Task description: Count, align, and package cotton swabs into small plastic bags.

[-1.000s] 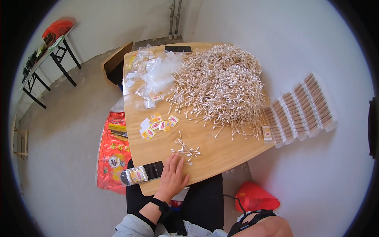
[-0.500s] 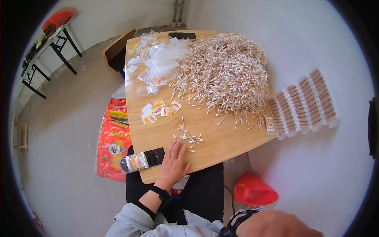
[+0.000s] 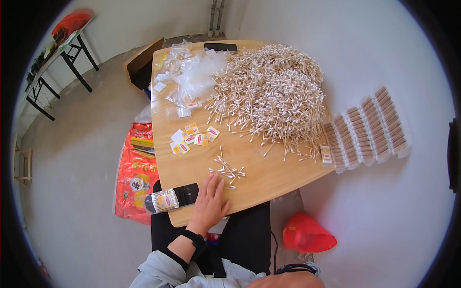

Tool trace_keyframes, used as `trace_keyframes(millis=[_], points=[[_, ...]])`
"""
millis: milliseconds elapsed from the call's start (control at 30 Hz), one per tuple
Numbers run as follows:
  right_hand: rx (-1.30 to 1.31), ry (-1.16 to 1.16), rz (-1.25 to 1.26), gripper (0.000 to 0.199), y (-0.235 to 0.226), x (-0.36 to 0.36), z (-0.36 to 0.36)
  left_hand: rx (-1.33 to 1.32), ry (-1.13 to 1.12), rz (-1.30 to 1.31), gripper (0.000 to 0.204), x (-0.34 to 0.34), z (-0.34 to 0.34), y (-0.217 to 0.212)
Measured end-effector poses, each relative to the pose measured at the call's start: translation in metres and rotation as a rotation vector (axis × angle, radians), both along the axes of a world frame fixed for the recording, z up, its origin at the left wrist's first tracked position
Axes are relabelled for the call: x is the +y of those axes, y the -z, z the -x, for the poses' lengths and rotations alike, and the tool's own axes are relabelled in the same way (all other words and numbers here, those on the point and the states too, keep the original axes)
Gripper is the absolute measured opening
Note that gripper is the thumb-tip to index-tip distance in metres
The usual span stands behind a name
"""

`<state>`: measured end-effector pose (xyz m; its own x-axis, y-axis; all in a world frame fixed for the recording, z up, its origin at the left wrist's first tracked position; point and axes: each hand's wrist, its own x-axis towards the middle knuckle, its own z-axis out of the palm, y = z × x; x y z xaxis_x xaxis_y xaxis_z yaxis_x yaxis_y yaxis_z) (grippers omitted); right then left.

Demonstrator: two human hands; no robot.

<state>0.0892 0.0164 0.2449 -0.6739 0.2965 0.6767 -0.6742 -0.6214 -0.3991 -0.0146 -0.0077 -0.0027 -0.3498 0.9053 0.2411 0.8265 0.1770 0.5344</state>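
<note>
White cotton swabs (image 3: 227,169) in a small bunch lie just past the spread, flat fingers (image 3: 214,185) of the left hand (image 3: 210,205) on the wooden table (image 3: 269,180), seemingly ready for gathering, so pinching them comes next.

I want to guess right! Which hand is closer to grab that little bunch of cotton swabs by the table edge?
Probably the left hand. It lies flat on the table, fingertips almost at the little bunch of cotton swabs. The right hand sits low by the lap, off the table, barely in view.
</note>
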Motion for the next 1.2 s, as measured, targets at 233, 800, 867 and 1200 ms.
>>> trace_keyframes(millis=[233,800,867,1200], points=[[-0.202,0.068,0.033,0.025,-0.010,0.011,-0.011,-0.024,0.002,0.008,0.065,0.002,0.000,0.002],[-0.608,0.452,-0.010,0.018,0.019,0.048,0.007,0.025,0.023,0.077,0.067,-0.002,0.001,0.006],[-1.037,0.660,-0.224,0.020,0.075,0.090,0.018,0.085,0.031,0.149,0.067,-0.003,0.002,0.004],[-1.219,1.198,-1.220,0.038,0.252,0.128,0.021,0.174,0.027,0.247,0.075,-0.016,-0.013,0.003]])
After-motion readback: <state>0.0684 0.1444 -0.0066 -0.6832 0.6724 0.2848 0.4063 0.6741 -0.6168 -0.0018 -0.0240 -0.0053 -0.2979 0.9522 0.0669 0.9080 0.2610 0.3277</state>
